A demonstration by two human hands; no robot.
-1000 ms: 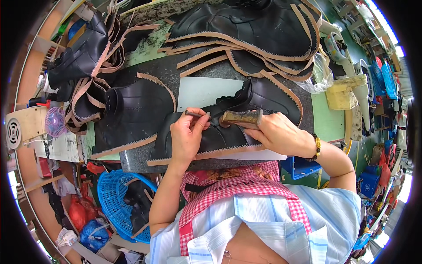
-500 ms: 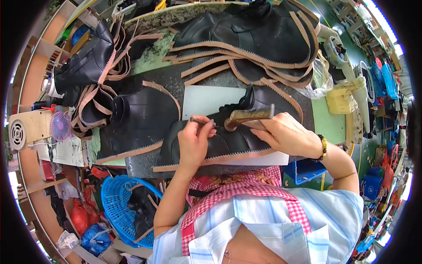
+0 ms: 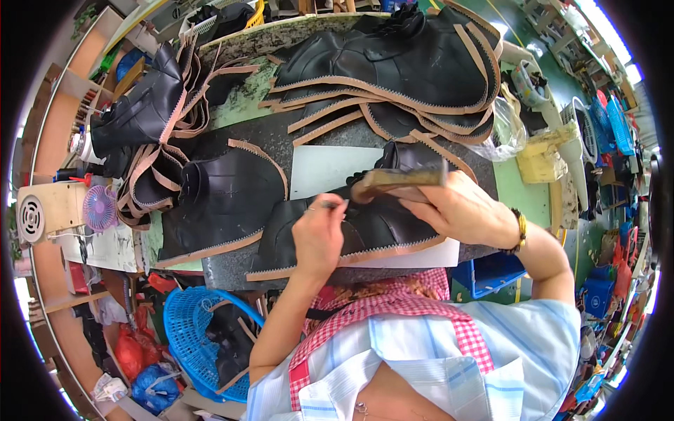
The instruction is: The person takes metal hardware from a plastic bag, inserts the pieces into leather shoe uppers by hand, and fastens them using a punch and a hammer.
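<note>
A black leather boot upper (image 3: 379, 235) with a tan zigzag-cut edge lies in front of me, partly over a white board (image 3: 330, 168). My left hand (image 3: 319, 238) is closed above its left part, pinching a short metal rod (image 3: 328, 205) that looks like a punch. My right hand (image 3: 467, 210) grips a worn brown hammer (image 3: 400, 181), slightly blurred, just right of the rod and apart from it. My fingers hide most of the handle and part of the rod.
Stacked black uppers (image 3: 379, 63) lie at the far side. Another upper (image 3: 232, 186) rests to the left on the grey slab (image 3: 225, 265). A blue basket (image 3: 186, 330) stands below left, a blue crate (image 3: 491, 274) below right. A yellowish block (image 3: 540, 158) sits at right.
The hammer has shifted slightly and is now blurred, its head a little closer to my left hand. My left hand has turned and dropped slightly with the rod. The upper lies almost unchanged.
</note>
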